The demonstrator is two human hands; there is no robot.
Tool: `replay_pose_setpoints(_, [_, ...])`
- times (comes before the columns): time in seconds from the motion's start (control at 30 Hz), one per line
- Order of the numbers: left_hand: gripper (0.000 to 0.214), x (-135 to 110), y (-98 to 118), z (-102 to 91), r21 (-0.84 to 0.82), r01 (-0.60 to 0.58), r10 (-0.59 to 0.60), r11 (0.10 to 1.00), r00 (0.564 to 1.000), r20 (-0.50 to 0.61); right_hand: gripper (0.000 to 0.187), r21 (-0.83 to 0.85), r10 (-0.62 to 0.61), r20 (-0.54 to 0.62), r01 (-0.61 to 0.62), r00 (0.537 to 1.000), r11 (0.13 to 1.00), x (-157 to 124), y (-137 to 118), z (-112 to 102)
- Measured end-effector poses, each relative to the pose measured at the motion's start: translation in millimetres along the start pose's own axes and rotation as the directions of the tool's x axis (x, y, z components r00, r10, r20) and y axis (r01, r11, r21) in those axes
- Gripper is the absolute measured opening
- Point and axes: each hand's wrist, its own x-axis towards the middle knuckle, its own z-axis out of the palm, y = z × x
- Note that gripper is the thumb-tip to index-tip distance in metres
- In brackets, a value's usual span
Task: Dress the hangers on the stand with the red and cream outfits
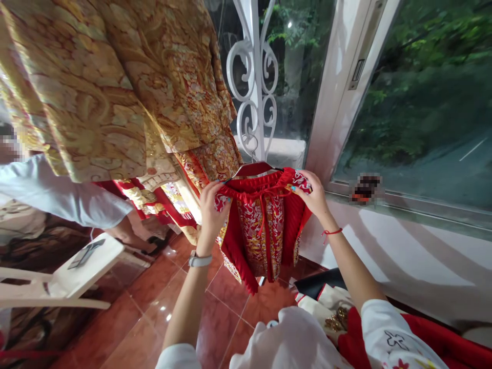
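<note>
A red skirt (252, 238) with gold and silver embroidery hangs in front of me from a hanger (255, 168). Its gathered waistband has a thin red tie dangling at the front. My left hand (213, 207) grips the left end of the waistband, thumb in front and fingers behind. At the opposite end, my right hand (310, 193) pinches the waistband near the hanger's tip. The hanger's hook reaches up beside a white scrolled metal post (257, 77). Part of each hand's fingers is hidden behind the cloth.
Gold brocade garments (96, 87) hang close at upper left. Beyond them a person in light blue (65, 189) is partly visible. A white plastic chair (92, 264) stands at left on red floor tiles (149, 318). Windows (418, 102) line the right; folded clothes (326, 300) lie below.
</note>
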Motion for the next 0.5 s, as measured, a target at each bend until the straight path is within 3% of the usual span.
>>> replay_pose_setpoints(0.07, [0.052,-1.3,-16.0,-2.2,0.041,0.1,-0.096,0.994,0.991,-0.088,0.049,-0.017,0.005,-0.007,-0.005,1.0,1.0,9.6,16.0,2.6])
replay_pose_setpoints(0.13, [0.052,-3.7,-31.5,0.2,0.067,0.159,-0.155,0.985,0.986,-0.062,0.044,0.005,0.043,0.025,-0.043,0.999,0.999,18.6,31.0,7.4])
replay_pose_setpoints(0.27, [0.04,-2.1,-47.0,5.7,0.099,0.191,-0.185,0.977,0.98,-0.07,0.032,0.074,0.145,0.018,-0.146,0.989,0.987,32.9,50.1,12.4])
replay_pose_setpoints(0.37, [0.036,8.0,-53.3,-1.7,0.07,0.181,-0.18,0.981,0.984,-0.012,0.026,0.125,0.223,0.121,-0.238,0.967,0.963,44.4,59.1,4.2])
replay_pose_setpoints(0.43, [0.035,17.3,-62.1,-11.9,0.032,0.194,-0.195,0.981,0.979,0.061,0.022,0.184,0.303,0.29,-0.364,0.908,0.913,53.1,64.6,-5.9])
replay_pose_setpoints(0.5, [0.033,27.4,-75.4,-23.5,-0.029,0.251,-0.243,0.968,0.957,0.159,0.023,0.225,0.373,0.499,-0.533,0.782,0.816,61.0,68.5,-16.6])
